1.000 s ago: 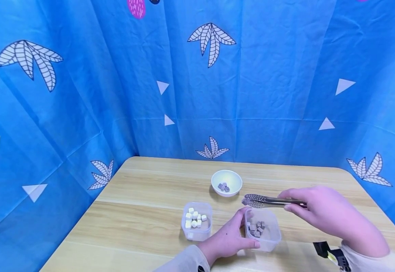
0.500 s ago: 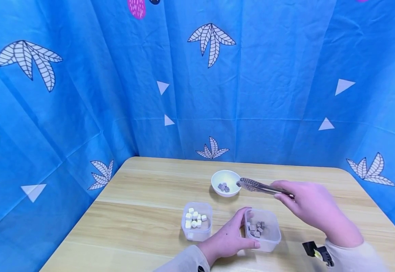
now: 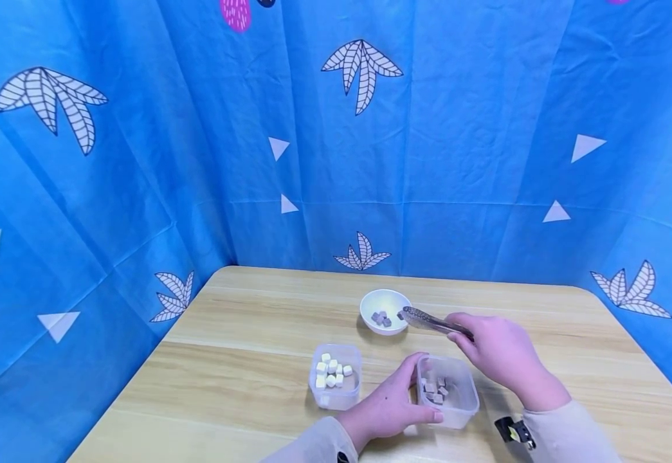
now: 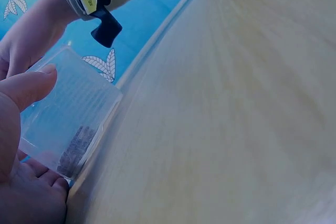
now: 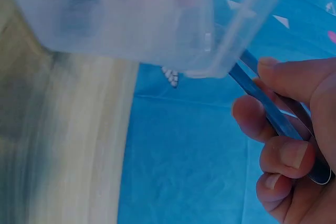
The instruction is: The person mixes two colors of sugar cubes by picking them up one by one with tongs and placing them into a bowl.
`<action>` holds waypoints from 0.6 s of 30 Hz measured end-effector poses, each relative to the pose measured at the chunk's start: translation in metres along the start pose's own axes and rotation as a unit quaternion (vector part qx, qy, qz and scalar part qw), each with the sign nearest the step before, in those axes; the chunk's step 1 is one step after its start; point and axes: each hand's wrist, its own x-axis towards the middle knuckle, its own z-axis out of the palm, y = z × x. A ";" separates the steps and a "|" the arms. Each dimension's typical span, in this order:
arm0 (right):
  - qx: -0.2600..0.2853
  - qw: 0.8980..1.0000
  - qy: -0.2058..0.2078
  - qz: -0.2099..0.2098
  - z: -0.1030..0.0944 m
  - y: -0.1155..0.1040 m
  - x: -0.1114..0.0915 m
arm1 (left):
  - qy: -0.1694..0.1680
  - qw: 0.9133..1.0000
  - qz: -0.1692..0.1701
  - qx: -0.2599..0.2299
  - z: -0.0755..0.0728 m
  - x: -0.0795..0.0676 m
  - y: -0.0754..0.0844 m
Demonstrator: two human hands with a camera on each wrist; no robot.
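My right hand (image 3: 500, 350) grips a pair of perforated metal tongs (image 3: 431, 321). A small dark cube (image 3: 400, 315) sits at the tongs' tips, over the right side of a white bowl (image 3: 390, 301). Inside that bowl lie a few greyish-purple cubes (image 3: 381, 318). With thumb and fingers spread around its left side, my left hand (image 3: 388, 402) holds a clear plastic container (image 3: 457, 419). Several brownish cubes (image 4: 77, 148) rest in its bottom, seen through the wall in the left wrist view. The right wrist view shows fingers curled around the tongs' handle (image 5: 275, 114).
A second clear container (image 3: 338, 402) with several white cubes (image 3: 332, 366) stands left of my left hand. Everything is on a wooden table (image 3: 226, 360). A blue patterned curtain (image 3: 463, 161) hangs behind and along the left and right sides.
The right hand has carried the tongs and their cube leftward and away from me, from above the container to the bowl. My left hand and the containers stay put.
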 end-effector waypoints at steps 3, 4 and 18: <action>0.000 1.000 -0.005 0.013 0.003 0.002 0.000 | 0.001 1.000 0.003 0.001 0.000 0.000 0.000; 0.001 1.000 -0.007 0.016 0.003 0.002 0.000 | 0.001 1.000 0.003 0.001 0.000 0.000 0.000; 0.016 0.998 -0.038 0.036 -0.002 0.005 -0.001 | -0.001 1.000 -0.001 -0.008 0.000 0.000 0.002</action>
